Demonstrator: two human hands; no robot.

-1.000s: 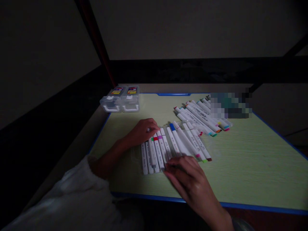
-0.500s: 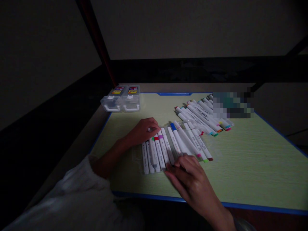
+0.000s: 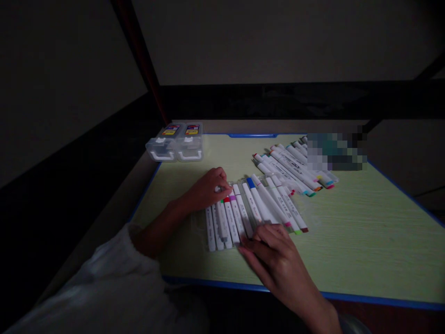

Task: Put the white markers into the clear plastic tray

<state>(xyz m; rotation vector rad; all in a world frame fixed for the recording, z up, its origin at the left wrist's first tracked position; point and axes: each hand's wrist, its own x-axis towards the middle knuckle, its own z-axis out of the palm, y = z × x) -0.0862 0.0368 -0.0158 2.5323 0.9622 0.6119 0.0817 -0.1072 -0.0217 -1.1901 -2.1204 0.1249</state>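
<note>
White markers (image 3: 227, 222) with coloured bands lie side by side in a clear plastic case (image 3: 206, 248) on the table. My left hand (image 3: 208, 188) is closed at the far ends of these markers, its fingertips pinched on a marker near the purple band. My right hand (image 3: 278, 255) is at the near ends, with thumb and fingers closed around the lower end of a marker; its tip is mostly hidden by the fingers. A blue-banded marker (image 3: 251, 184) and several others lie slanted just beyond my right hand.
A second group of markers (image 3: 290, 167) lies loosely in rows at the back right, by a pixelated patch. Two clear boxes with white handles (image 3: 189, 146) stand at the back left. The pale green table (image 3: 365, 232) has a blue edge.
Almost nothing differs. The fingers of my left hand have shifted slightly at the marker ends; my right hand stays in nearly the same place.
</note>
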